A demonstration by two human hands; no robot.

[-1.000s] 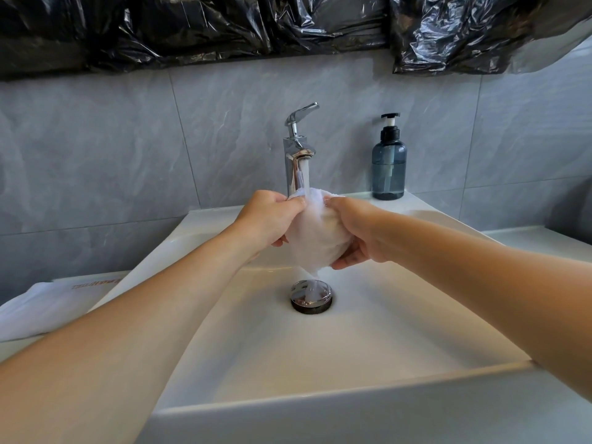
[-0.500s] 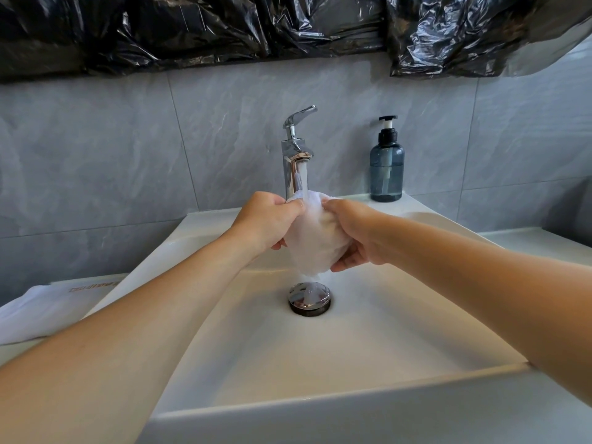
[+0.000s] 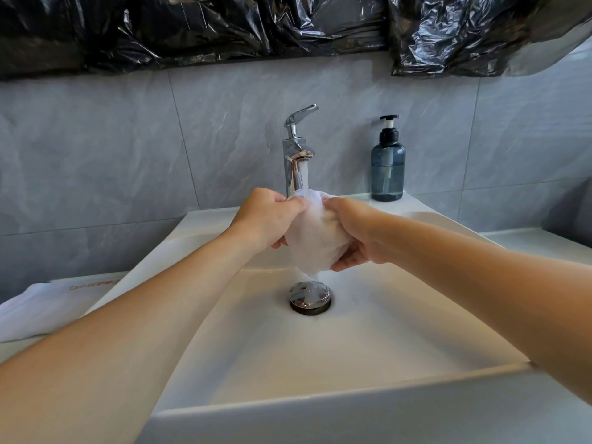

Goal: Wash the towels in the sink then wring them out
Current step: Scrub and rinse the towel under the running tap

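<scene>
Unmoved since before: left hand (image 3: pixel 267 219) and right hand (image 3: pixel 358 233) clamped on wet towel (image 3: pixel 315 241) over sink (image 3: pixel 352 341).

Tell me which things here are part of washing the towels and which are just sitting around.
In use: white towel, gripped by left hand and right hand; running faucet; sink; drain stopper; folded white towel at the left, likely waiting.

Idle: soap pump bottle; black plastic sheeting.
</scene>
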